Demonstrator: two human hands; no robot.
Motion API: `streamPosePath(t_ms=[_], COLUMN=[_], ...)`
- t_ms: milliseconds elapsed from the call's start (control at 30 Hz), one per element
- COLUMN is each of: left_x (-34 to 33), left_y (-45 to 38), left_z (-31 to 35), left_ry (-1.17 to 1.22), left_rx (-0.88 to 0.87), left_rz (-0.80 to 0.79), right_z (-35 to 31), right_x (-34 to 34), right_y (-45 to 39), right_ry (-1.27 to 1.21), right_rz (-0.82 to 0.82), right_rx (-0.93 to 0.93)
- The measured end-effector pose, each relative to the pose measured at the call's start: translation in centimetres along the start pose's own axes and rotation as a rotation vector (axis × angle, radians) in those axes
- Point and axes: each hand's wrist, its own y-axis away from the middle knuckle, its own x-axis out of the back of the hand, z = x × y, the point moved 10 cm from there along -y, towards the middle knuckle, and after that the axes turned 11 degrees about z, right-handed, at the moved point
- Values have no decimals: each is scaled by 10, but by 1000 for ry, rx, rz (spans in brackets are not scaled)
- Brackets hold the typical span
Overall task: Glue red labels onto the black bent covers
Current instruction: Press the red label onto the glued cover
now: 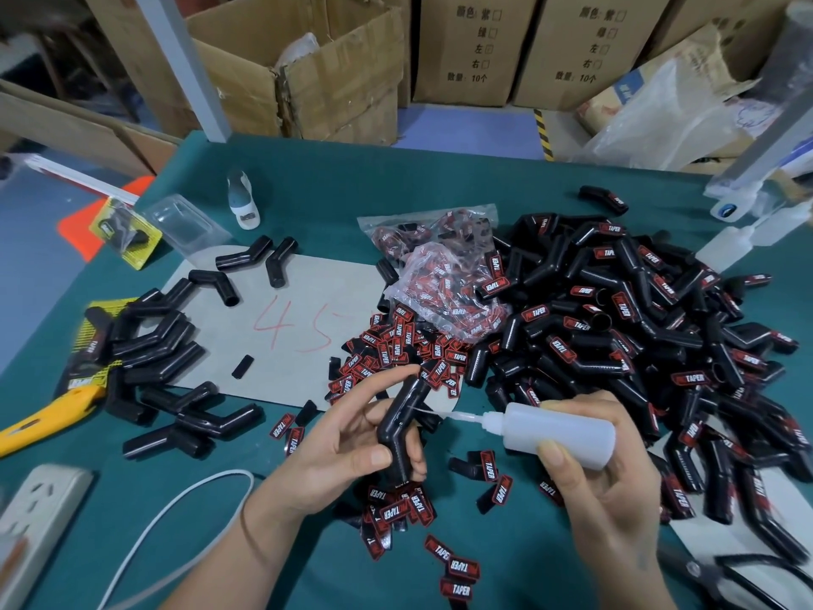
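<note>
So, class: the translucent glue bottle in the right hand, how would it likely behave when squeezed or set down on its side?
The glue bottle looks like soft translucent plastic, so it probably gives under the right hand. It is likely light. Its round body would probably roll if laid down, though the thin nozzle might make it curve.

views: just the one, a wide-angle camera worn on the person's head
position: above the near edge of the tabletop (308,178), over where the person works
facing: forward and down, so the green top fills most of the frame and the far edge sits high up with cardboard boxes (475,46) behind it
closeness: pretty tight, the left hand (352,438) and right hand (616,468) are big in the lower middle
distortion: wide lens bends things, the left edge of the tabletop runs off at a slant
overlap: nothing to compare, only one view
</note>
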Motion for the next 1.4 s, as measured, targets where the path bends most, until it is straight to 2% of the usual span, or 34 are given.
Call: streamPosePath(t_ms=[200, 400, 567, 767, 967, 1200, 1400], left_x=[0, 2, 4, 3, 2, 3, 3], left_y=[0, 0, 1, 1, 1, 1, 2], left_z=[1, -1, -2, -1, -1, -1, -1], left_ry=[-8, 13, 23, 26, 16, 31, 57], left_rx=[0, 5, 11, 20, 20, 24, 20], left_rz=[-4, -2, 1, 12, 9, 9, 0], right_z=[4, 0, 1, 0, 4, -1, 0], right_x=[4, -1, 4, -3, 5, -2, 2], right_y=[-2, 0, -2, 0, -2, 0, -1], right_ry=[-3, 17, -13, 10, -48, -26, -14], right_rz=[47, 0, 48, -1, 69, 5, 29], right_rx=[-19, -10, -40, -30, -71, -40, -39])
